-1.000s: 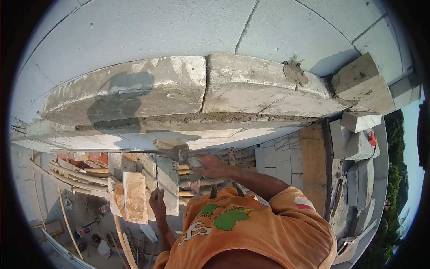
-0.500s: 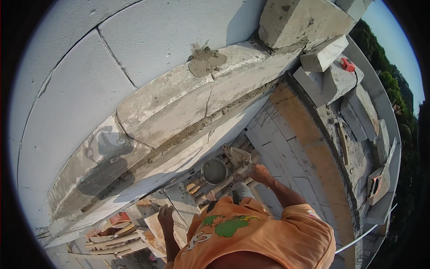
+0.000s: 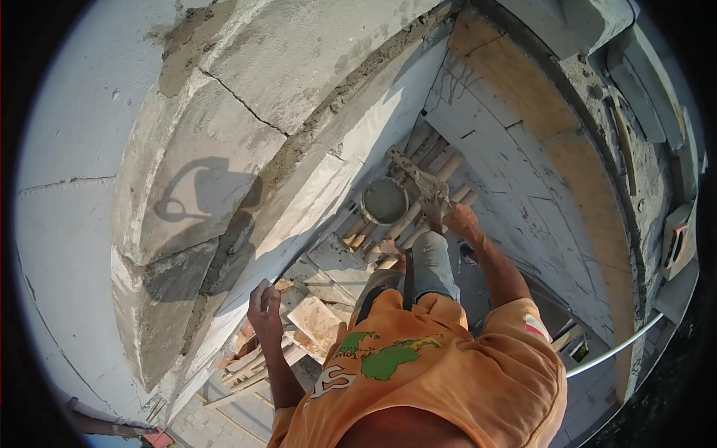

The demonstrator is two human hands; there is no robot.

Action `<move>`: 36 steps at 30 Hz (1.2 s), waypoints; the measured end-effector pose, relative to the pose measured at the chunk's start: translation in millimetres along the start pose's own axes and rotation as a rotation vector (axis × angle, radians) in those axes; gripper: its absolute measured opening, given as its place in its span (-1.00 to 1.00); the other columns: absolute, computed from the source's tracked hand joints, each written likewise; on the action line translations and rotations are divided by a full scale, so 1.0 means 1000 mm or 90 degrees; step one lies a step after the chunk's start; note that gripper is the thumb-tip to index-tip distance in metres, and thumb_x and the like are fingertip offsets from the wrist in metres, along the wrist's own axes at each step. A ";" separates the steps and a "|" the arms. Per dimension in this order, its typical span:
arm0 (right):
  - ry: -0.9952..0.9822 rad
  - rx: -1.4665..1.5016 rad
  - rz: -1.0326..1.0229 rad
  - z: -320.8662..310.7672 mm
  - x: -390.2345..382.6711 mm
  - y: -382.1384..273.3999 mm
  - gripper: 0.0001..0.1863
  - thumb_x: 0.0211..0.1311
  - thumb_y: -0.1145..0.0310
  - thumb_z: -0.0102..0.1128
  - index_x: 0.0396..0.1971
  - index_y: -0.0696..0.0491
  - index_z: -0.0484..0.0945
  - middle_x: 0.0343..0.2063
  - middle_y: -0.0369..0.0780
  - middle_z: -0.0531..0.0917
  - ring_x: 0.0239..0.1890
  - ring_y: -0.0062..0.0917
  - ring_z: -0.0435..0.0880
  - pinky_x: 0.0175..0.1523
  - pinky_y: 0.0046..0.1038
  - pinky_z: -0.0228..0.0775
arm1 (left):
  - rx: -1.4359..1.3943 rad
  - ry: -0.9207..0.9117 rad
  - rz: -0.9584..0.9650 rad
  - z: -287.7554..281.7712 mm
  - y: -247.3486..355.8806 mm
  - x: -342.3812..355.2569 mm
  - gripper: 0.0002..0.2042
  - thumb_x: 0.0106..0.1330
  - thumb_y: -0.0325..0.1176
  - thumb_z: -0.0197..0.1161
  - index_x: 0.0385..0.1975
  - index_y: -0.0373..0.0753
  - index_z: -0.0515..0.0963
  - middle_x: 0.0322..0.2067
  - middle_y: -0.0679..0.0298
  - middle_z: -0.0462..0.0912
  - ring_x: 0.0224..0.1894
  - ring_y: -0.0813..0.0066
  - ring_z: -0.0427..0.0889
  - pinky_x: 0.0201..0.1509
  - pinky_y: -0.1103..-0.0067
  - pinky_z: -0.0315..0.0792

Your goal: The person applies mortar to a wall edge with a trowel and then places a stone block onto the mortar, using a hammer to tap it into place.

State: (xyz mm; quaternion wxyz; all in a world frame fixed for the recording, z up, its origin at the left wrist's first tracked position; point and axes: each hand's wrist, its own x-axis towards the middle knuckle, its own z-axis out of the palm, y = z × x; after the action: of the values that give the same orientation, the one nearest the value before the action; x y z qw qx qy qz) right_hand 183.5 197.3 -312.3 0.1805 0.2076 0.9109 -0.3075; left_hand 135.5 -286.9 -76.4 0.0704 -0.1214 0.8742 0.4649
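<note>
I have the right hand (image 3: pixel 461 219) wrapped round what looks like a trowel (image 3: pixel 432 188), all caked with grey mud. The trowel sticks up and to the left from that grip. Just left of it is a round bucket (image 3: pixel 364 205) with grey wet mix (image 3: pixel 384 200) in it, near the long poles (image 3: pixel 407 222) that run beside and below the grip.

To do this bit well, I would hold the trowel firmly but not stiffly, and keep its flat part level so the mix does not slide off. I would take small scoops and go gently past the bucket's edge so it does not tip. The poles have gaps, and a foot (image 3: pixel 390 249) is down and left of the right grip, so I would want slow, steady steps.

The left hand (image 3: pixel 265 302) is well off to the left and lower, next to the pale wall. Its fingers are bent. I cannot tell if it holds a small thing, rests on the wall or is just loose.

The right fingers hide the trowel's handle, and mud covers its shape. I cannot see how deep the mix goes. The big blocks (image 3: pixel 246 67), far up and left of the right grip, are cut off at the top.
</note>
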 end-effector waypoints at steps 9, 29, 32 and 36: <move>-0.206 -0.177 0.077 0.114 0.080 0.077 -0.74 0.26 0.25 0.05 -0.25 0.02 0.68 -0.24 -0.09 0.73 -0.20 -0.24 0.74 -0.12 -0.20 0.57 | 0.203 -0.338 -0.170 0.111 -0.106 -0.024 -0.60 0.29 -0.30 0.37 0.05 -0.41 0.55 -0.12 0.02 0.66 -0.13 0.33 0.69 -0.03 0.46 0.53; -0.120 -0.299 0.033 0.438 0.251 0.119 -0.83 0.04 0.34 0.27 -0.41 0.06 0.75 -0.36 -0.14 0.70 -0.20 -0.32 0.73 -0.27 -0.22 0.61 | 0.341 -0.338 -0.452 0.182 -0.240 0.005 -0.59 0.29 -0.35 0.35 0.08 -0.43 0.53 -0.08 0.01 0.69 -0.07 0.34 0.70 0.03 0.49 0.55; -0.164 -0.305 -0.012 0.483 0.252 0.130 -0.84 0.03 0.34 0.29 -0.41 0.05 0.76 -0.38 -0.17 0.71 -0.21 -0.32 0.74 -0.26 -0.21 0.61 | 0.336 -0.334 -0.466 0.196 -0.248 0.008 -0.59 0.30 -0.35 0.34 0.09 -0.44 0.53 -0.09 0.01 0.69 -0.06 0.35 0.70 0.04 0.50 0.55; -0.236 -0.187 -0.034 0.505 0.250 0.145 -0.82 0.00 0.35 0.30 -0.35 -0.01 0.75 -0.37 -0.19 0.74 -0.23 -0.29 0.76 -0.20 -0.21 0.63 | 0.354 -0.344 -0.501 0.201 -0.249 0.006 -0.59 0.32 -0.34 0.32 0.09 -0.44 0.53 -0.05 0.00 0.68 -0.04 0.34 0.69 0.07 0.47 0.54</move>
State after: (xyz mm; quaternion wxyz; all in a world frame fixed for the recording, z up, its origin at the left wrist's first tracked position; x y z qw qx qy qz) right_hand 143.7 48.5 -873.1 0.3650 0.0949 0.9022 -0.2093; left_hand 201.1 -255.1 -388.0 0.4903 -0.2918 0.8036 0.1694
